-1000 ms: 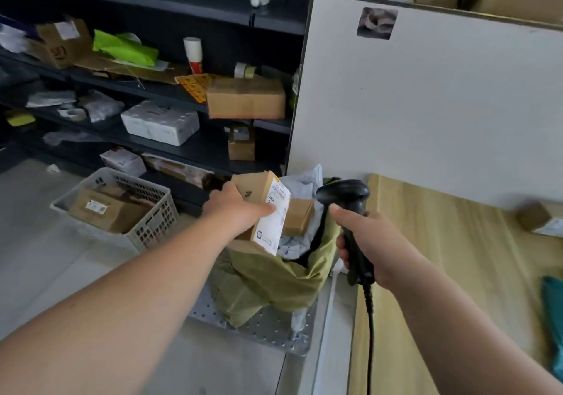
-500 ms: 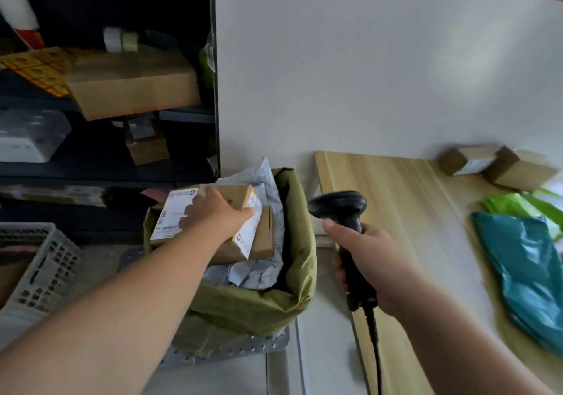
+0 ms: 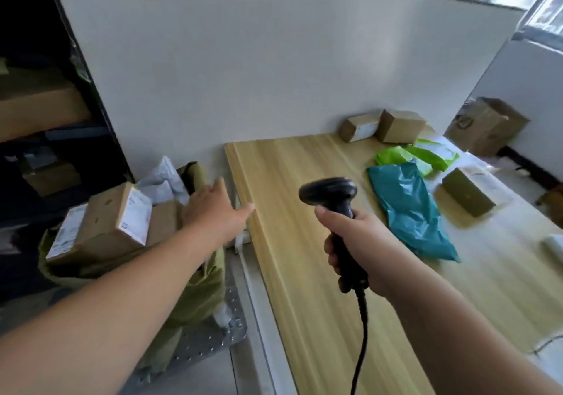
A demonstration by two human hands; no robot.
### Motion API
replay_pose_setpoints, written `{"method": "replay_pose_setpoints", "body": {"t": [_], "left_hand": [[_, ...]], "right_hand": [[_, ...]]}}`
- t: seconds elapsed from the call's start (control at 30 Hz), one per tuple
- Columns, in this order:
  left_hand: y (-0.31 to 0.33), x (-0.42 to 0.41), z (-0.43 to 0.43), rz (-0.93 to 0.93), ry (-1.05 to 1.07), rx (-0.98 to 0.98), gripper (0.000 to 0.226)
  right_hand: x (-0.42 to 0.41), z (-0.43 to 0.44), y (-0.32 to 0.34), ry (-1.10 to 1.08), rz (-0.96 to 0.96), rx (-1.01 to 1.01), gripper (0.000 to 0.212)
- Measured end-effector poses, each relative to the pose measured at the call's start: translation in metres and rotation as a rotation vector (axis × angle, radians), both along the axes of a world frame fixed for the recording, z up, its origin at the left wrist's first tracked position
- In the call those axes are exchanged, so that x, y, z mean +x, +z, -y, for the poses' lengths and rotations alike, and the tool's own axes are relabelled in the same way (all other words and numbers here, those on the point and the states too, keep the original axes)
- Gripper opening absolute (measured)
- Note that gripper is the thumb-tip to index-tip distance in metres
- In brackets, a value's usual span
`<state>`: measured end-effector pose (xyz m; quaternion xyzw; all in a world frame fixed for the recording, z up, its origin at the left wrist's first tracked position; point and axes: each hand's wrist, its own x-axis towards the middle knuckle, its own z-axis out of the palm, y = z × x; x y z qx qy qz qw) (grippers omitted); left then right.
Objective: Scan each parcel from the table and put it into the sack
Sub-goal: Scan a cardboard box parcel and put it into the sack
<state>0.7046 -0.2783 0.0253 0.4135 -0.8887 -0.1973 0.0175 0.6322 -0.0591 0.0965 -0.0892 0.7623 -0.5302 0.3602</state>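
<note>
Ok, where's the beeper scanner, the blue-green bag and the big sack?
scanner [image 3: 328, 191], head view, on its rounded black top.
teal bag [image 3: 409, 215], head view, on its crinkled middle.
sack [image 3: 201, 288], head view, on its green side wall.

The left forearm covers the near rim of the sack, and whatever lies under the labelled box in it is out of sight. The print on that box's labels is too blurred to read. The right hand hides most of the scanner handle, and its cable runs off the bottom edge. The shelf at left is dark and smeared. A pale parcel on the worktop is cut by the right edge.
</note>
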Motion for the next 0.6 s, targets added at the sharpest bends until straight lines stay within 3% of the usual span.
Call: {"method": "replay_pose_setpoints", "body": {"t": [0.37,0.6], "left_hand": [[0.059,-0.133,-0.323,-0.052,-0.167,0.074,0.091],[0.078,-0.212,-0.430,-0.037,-0.238,0.040,0.087]], "right_hand": [[-0.102,-0.330,0.046,-0.193,-0.091,-0.064,0.028],[-0.168,-0.446,0.059,-0.278,-0.099,-0.106,0.029]]}}
